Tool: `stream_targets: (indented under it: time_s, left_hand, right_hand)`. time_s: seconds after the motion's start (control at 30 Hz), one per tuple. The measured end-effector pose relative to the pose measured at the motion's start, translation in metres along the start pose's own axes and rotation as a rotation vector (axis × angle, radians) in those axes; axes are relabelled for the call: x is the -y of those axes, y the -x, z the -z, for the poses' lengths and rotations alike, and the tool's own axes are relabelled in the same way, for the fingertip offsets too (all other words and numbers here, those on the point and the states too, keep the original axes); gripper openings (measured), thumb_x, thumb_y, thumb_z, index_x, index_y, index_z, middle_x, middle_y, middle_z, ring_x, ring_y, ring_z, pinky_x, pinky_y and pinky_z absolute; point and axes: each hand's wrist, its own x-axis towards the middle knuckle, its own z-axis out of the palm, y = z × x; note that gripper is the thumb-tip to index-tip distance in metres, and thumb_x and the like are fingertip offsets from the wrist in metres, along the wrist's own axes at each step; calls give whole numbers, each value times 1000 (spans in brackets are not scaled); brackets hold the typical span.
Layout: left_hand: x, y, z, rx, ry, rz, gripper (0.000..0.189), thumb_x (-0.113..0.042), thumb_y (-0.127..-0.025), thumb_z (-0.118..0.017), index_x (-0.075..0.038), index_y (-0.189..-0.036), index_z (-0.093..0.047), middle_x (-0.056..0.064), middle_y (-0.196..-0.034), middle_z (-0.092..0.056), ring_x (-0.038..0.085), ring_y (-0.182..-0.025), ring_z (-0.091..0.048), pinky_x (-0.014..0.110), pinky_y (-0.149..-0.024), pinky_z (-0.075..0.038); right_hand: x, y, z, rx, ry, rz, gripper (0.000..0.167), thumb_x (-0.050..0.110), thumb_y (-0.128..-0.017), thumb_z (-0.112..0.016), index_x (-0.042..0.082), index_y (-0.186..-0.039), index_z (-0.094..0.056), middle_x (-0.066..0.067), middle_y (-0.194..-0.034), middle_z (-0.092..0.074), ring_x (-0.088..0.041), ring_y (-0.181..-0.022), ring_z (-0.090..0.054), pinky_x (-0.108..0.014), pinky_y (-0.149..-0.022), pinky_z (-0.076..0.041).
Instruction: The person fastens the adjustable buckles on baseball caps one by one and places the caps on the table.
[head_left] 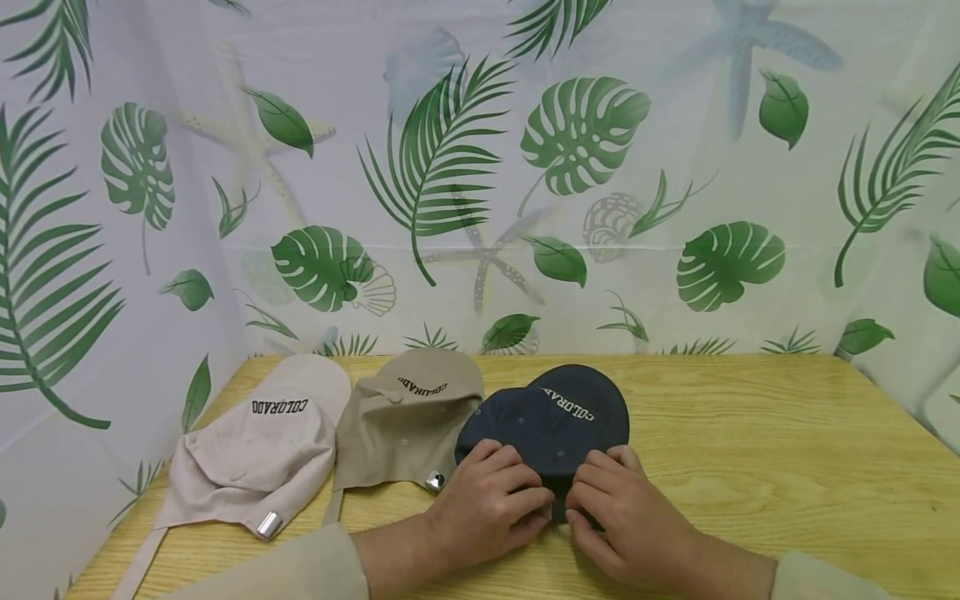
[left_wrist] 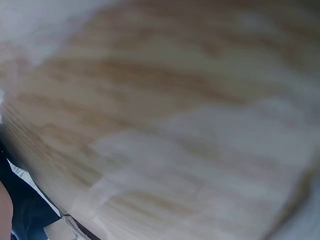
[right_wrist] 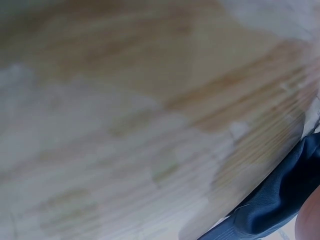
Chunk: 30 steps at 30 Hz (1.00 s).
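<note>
A navy blue baseball cap marked COLORADO lies on the wooden table, its brim pointing away from me. My left hand grips the cap's rear edge on the left, fingers curled. On the right side of that same edge, my right hand pinches the cap with bent fingers. Between the hands shows the dark opening at the back of the cap. The left wrist view catches a strip of navy cap at its lower left. Navy fabric fills the lower right of the right wrist view, beside a fingertip.
Left of the navy cap sit a khaki cap and a pale pink cap, both with COLORADO lettering and metal buckles. The wooden table extends to the right. A leaf-printed cloth hangs behind it.
</note>
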Motion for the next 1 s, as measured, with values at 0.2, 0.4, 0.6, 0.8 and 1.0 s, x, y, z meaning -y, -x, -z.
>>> stream_targets:
  time_s: [0.2, 0.4, 0.6, 0.8, 1.0]
  left_hand:
    - [0, 0, 0, 10, -11, 38, 22, -33, -81, -80, -20, -96, -69, -9, -93, -63, 7, -84, -57, 25, -79, -43]
    - [1, 1, 1, 34, -76, 52, 28, -38, -76, -83, -21, -89, -64, -9, -90, -60, 9, -83, -53, 27, -79, -41]
    - [3, 2, -1, 68, -143, 93, 25, -28, -74, -81, -21, -89, -63, -7, -94, -59, 13, -86, -53, 31, -81, -40]
    - [4, 4, -1, 84, -168, 115, 25, -35, -76, -82, -21, -90, -65, -6, -94, -57, 14, -88, -52, 32, -81, -40]
    - [4, 5, -2, 66, -178, 101, 16, -34, -81, -80, -22, -83, -70, -6, -87, -56, 14, -82, -49, 33, -80, -39]
  right_hand:
    - [0, 0, 0, -19, 8, -22, 17, 22, -96, -56, 28, -81, -60, 17, -80, -50, -2, -76, -38, -27, -80, -24]
    - [-1, 0, -1, -40, 8, -26, 15, 20, -93, -59, 28, -80, -61, 17, -80, -51, -2, -75, -39, -26, -79, -24]
    - [0, -2, 0, -30, -18, -42, 14, 16, -88, -64, 28, -81, -61, 18, -81, -51, -1, -76, -39, -25, -80, -25]
    - [1, -2, 1, -10, -94, -16, 18, 10, -85, -69, 27, -86, -61, 19, -87, -54, 0, -80, -43, -25, -81, -24]
    - [1, -2, 0, -17, -126, 9, 19, 9, -87, -69, 26, -89, -61, 19, -91, -53, 1, -83, -44, -24, -82, -23]
